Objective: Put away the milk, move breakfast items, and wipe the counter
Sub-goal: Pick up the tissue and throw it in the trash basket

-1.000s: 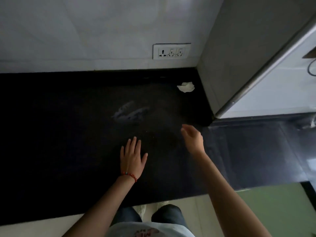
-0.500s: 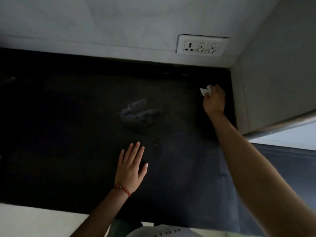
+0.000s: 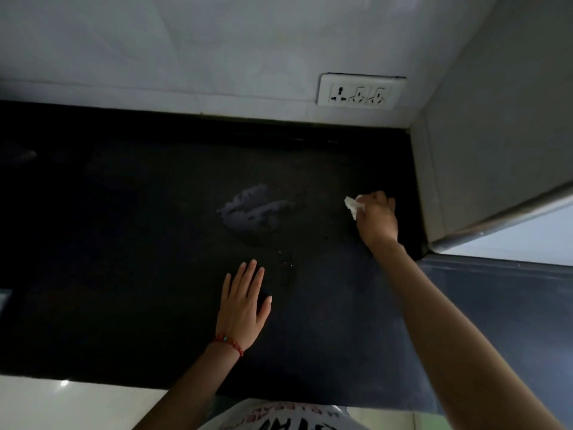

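Near the back right corner of the counter (image 3: pixel 124 243), the right hand (image 3: pixel 376 220) grips a crumpled white tissue (image 3: pixel 353 205). Fingers are curled round it; the wad sticks out past the fingertips on the left side of the fist, toward the middle of the counter. Cannot tell whether the tissue touches the surface or sits just above it. The hand is close to the grey side panel (image 3: pixel 496 135) that bounds the counter on the right, but apart from it.

Left hand (image 3: pixel 243 302) lies flat on the counter, palm down, fingers straight and slightly spread, pointing toward the back wall (image 3: pixel 186 51). It holds nothing. It sits nearer the front edge, about mid-width. Red bead bracelet (image 3: pixel 229 344) on that wrist.

Pale wet smear (image 3: pixel 251 209) is on the dark counter between the two hands, further back than the left hand and to the left of the tissue, well apart from the tissue. A few small specks or droplets (image 3: pixel 286 262) lie just right of the left fingertips.

White socket plate (image 3: pixel 361 93) is on the back wall, above the back edge, behind the right hand.

Lower step of the counter (image 3: pixel 496 305) continues right of the panel, under the right forearm. Person's white printed shirt (image 3: pixel 288 417) shows at the front edge, pale floor (image 3: pixel 77 405) beside it.
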A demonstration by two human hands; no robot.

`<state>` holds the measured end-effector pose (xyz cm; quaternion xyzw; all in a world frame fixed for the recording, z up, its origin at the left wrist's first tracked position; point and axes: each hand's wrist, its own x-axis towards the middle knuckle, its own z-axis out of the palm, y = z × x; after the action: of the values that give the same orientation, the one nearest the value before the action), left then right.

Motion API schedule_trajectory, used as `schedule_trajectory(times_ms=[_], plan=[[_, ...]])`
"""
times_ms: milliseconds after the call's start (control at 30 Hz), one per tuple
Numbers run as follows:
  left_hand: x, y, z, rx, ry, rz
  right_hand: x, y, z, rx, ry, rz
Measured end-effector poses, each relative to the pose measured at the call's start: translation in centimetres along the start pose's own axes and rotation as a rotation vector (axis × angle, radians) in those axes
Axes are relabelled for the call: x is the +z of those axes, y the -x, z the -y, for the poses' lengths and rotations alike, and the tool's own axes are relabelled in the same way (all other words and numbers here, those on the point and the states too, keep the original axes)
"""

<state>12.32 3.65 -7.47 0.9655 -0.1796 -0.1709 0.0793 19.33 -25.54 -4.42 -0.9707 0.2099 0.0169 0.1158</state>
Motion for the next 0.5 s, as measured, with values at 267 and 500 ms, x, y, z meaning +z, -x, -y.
schedule_trajectory(times_ms=[267,500], plan=[[-0.3,0.4,1.1,0.138,0.065,-0.020,-0.3,13.7,2.7,0.134,-0.268,-0.220],[-0.9,1.6,2.4,0.329,0.132,-0.024,1.9,25.9,3.3,0.507,-0.308,-0.304]])
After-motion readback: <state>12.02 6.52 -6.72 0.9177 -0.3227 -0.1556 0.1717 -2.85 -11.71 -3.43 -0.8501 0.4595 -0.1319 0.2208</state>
